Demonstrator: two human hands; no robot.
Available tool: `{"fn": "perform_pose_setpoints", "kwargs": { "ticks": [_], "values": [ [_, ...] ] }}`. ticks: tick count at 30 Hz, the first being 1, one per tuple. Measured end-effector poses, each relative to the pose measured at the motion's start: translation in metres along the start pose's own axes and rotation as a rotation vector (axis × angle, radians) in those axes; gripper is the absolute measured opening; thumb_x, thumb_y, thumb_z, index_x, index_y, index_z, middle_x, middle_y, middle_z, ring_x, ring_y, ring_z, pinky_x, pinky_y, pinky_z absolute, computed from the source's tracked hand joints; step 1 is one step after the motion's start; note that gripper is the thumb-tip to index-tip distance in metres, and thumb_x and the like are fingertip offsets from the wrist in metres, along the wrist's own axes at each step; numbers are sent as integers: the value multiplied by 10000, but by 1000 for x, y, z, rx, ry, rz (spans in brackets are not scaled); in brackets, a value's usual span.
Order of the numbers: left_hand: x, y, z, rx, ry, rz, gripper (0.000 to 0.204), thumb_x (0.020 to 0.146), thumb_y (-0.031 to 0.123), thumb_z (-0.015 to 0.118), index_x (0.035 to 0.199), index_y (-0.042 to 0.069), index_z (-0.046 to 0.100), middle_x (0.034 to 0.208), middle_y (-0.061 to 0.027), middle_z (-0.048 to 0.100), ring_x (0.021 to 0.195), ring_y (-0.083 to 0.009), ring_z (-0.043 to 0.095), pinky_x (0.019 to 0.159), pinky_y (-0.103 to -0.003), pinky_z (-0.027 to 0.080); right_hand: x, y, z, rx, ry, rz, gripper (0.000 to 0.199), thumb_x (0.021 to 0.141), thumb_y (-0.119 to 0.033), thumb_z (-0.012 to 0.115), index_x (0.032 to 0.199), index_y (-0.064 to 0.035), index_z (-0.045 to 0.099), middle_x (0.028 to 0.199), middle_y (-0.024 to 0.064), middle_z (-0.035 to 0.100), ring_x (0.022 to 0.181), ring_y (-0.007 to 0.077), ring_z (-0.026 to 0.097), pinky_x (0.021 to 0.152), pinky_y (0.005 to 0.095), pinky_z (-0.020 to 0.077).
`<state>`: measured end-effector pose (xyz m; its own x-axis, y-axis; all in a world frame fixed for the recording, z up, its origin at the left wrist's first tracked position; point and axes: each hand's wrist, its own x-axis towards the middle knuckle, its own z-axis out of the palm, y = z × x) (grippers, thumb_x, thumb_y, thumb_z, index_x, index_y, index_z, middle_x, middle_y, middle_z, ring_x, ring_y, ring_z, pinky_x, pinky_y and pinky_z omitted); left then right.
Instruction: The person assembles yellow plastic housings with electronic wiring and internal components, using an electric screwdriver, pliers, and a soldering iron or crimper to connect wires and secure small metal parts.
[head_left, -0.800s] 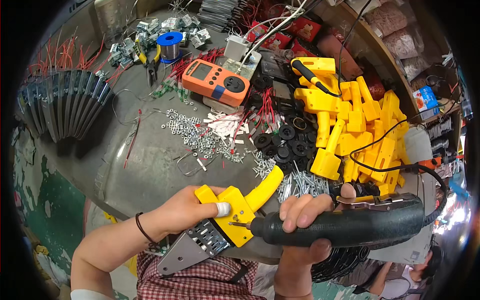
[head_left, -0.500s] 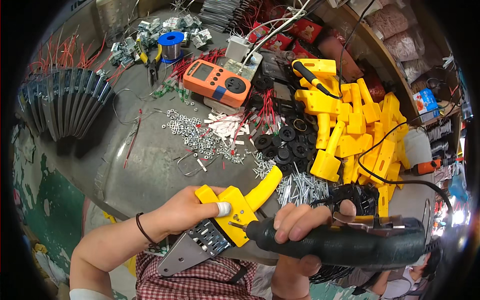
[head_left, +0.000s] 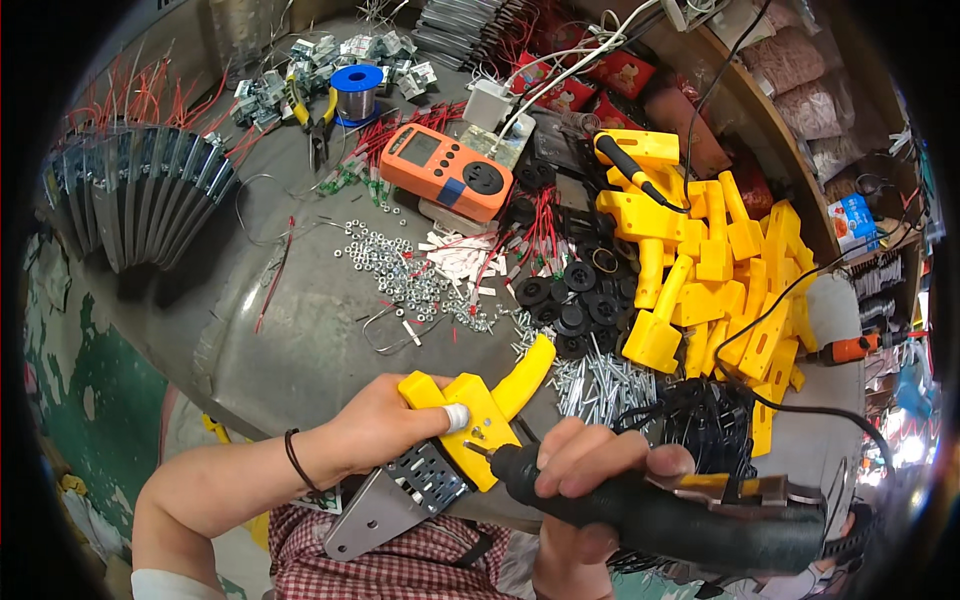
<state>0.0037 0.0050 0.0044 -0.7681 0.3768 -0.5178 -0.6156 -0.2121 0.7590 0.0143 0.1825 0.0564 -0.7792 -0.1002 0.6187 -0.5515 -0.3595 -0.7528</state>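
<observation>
Grip: left hand [head_left: 385, 435] clasps the yellow tool body [head_left: 470, 420]; right hand [head_left: 590, 480] wraps the black electric screwdriver [head_left: 680, 515], its tip at the yellow shell.
Location: lower centre.
Handling: probably rigid, light plastic; metal plate [head_left: 395, 500] likely adds heft, so the shell is best gripped.
Surroundings: loose screws [head_left: 600, 385], yellow housings [head_left: 720, 270] right of centre.

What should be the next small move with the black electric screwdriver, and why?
Probably press the black electric screwdriver straight down and drive: its tip already meets the yellow plastic handle with perforated metal plate, which the left hand steadies while the right hand grips the tool.
</observation>
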Motion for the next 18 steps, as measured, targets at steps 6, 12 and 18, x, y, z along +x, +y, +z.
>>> {"fn": "perform_pose_setpoints", "kwargs": {
  "ticks": [6, 12, 18],
  "values": [
    [1, -2, 2, -29, 17, 38, 408, 846, 165, 674, 1182, -42, 568, 1031, -87, 652, 928, -139, 614, 850, -283, 483, 6, 2, -1, 66, 5, 56, 634, 805, -338, 731, 1285, -135, 370, 777, 81, 571, 606, 211, 565, 578, 359, 434],
    [0, 3, 9, -13, 27, 15, 434, 849, 150, 658, 1216, -47, 538, 1051, -90, 648, 918, -137, 626, 827, -280, 503, 8, -3, -3, 0, -126, 13, 565, 824, -290, 714, 1244, -121, 375, 766, 101, 579, 604, 234, 568, 583, 379, 432],
    [-5, 2, 1, 73, 96, 99, 384, 843, 223, 682, 1121, -29, 600, 980, -82, 668, 879, -136, 629, 803, -275, 492, 0, -8, 5, -40, -156, 43, 605, 826, -289, 708, 1283, -111, 354, 769, 109, 579, 616, 242, 577, 577, 385, 432]
  ]
}}
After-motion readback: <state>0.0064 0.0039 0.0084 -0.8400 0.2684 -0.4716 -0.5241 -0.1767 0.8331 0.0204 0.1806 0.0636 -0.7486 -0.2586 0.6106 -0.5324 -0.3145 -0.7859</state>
